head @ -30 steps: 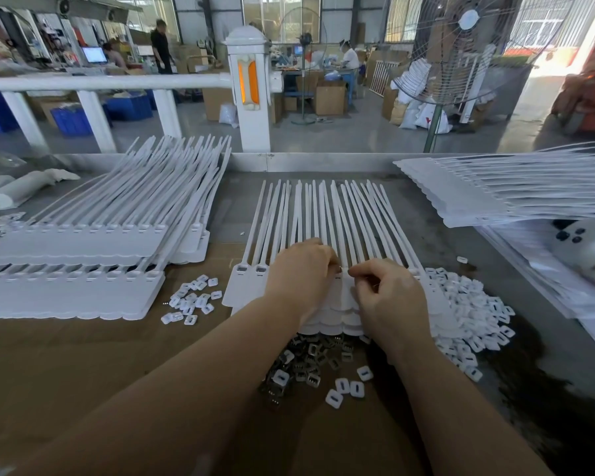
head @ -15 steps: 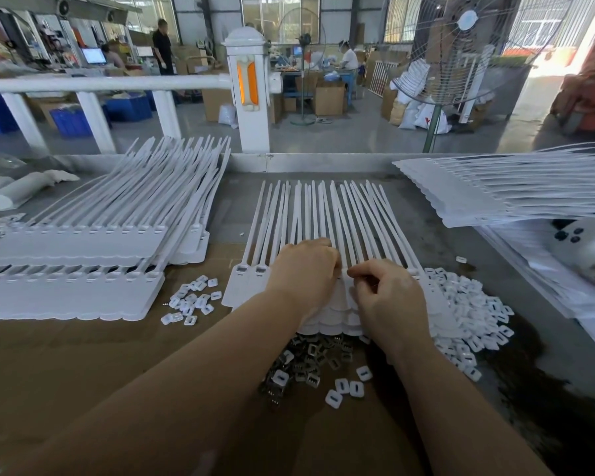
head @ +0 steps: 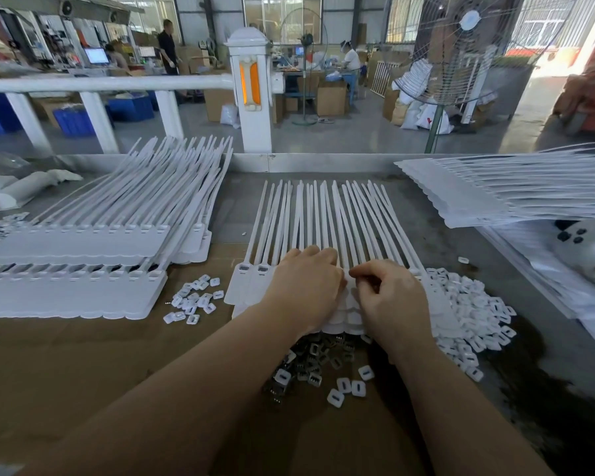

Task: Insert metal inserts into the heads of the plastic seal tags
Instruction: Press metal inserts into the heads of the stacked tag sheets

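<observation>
A fan of white plastic seal tags (head: 323,218) is laid on the brown cardboard-covered bench (head: 83,372), straps pointing away, heads toward the person. The left hand (head: 306,286) is laid palm-down over the tag heads near the middle of the row, fingers bent over them; whether anything is gripped underneath cannot be told. The right hand (head: 389,297) is placed just beside it, fingers curled, thumb and forefinger pinched together at a tag head — the pinched item is too small to identify. Two uncovered tag heads (head: 253,268) are seen at the row's left end, each with a rectangular socket. A heap of dark metal inserts (head: 315,355) is located at the near edge of the tags, between the forearms. White plastic caps (head: 468,314) are piled to the right; a smaller cluster of caps (head: 194,298) lies to the left. Further stacks of tags (head: 83,255) are noted at far left.
</observation>
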`<state>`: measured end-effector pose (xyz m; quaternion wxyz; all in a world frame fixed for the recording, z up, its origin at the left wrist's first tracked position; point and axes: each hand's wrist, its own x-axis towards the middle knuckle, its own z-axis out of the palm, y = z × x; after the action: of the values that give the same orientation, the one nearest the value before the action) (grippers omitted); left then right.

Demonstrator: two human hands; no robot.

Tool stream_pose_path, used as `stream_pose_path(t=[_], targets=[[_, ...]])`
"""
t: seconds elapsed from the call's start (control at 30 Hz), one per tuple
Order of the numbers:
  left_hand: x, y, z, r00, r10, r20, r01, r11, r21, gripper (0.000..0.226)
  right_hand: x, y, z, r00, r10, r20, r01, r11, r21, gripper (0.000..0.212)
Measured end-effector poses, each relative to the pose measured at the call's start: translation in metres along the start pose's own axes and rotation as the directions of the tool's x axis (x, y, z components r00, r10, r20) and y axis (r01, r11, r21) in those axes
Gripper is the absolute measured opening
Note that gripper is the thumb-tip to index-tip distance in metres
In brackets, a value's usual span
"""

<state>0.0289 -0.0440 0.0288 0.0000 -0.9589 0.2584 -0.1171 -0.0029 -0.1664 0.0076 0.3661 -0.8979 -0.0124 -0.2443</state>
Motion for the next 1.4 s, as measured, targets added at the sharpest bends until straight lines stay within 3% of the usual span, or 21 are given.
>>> stream_pose_path(t=[0.3,0.53,0.97,1.17,1.4], targets=[[-0.009,-0.004,0.004,1.0,0.003,0.013,-0.002,0.999,-0.042,0.038,0.0,0.0,0.001,1.0,-0.006,-0.017,0.005,1.0,-0.018,0.016],[-0.015,-0.005,0.006,1.0,0.001,0.011,0.0,0.995,-0.103,0.034,-0.005,-0.001,0.003,0.996,-0.059,-0.068,0.047,0.985,-0.164,0.015],[-0.021,-0.005,0.005,0.996,0.017,0.086,-0.013,0.999,-0.04,0.042,-0.007,-0.002,0.001,0.996,-0.069,-0.06,0.056,0.979,-0.194,0.015],[-0.027,-0.003,0.006,0.999,0.018,0.045,-0.018,1.0,0.001,0.046,-0.007,-0.002,0.001,0.992,-0.112,-0.05,0.1,0.974,-0.204,0.014],[-0.027,-0.013,0.0,0.996,-0.085,-0.017,0.079,0.976,-0.205,0.037,-0.007,-0.001,0.002,0.988,-0.155,-0.008,0.147,0.955,-0.257,0.016]])
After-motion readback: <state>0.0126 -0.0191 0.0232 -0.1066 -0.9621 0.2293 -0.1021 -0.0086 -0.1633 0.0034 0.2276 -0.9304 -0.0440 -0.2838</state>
